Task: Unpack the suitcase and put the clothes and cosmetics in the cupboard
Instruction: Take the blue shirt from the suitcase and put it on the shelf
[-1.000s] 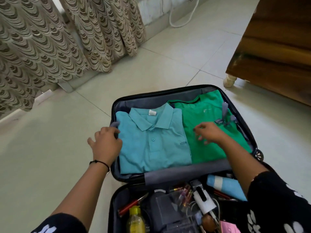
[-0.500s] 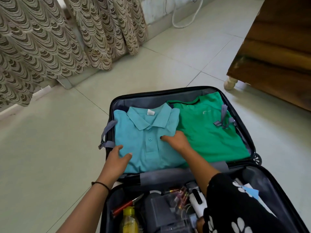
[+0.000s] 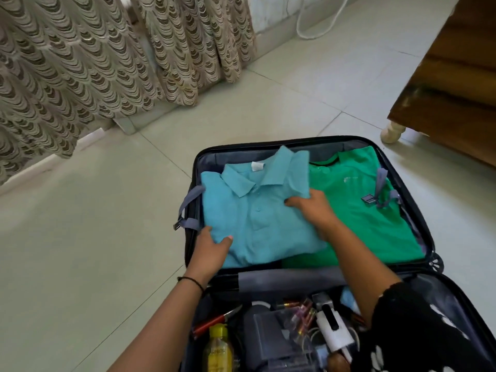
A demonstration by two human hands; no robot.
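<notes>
Gripping the folded blue polo shirt (image 3: 257,218) from two sides, the left hand (image 3: 212,251) pinches its lower left corner with the thumb on top. The right hand (image 3: 314,208) clasps its right edge just below the collar. Fingers of both hands go under the cloth and are hidden, so how far they reach cannot be told.

That shirt sits in the middle of the frame, between the two hands, in the far half of the open suitcase (image 3: 220,159). Its right side overlaps the green shirt (image 3: 362,218) and seems lifted a little, though the angle leaves this uncertain.

Lower in the frame, the near half holds a blurred jumble: a yellow bottle (image 3: 217,347), a white device (image 3: 332,331) and small items hard to make out. The right sleeve (image 3: 418,331) covers part of it, and the bottom edge cuts the case off.
</notes>
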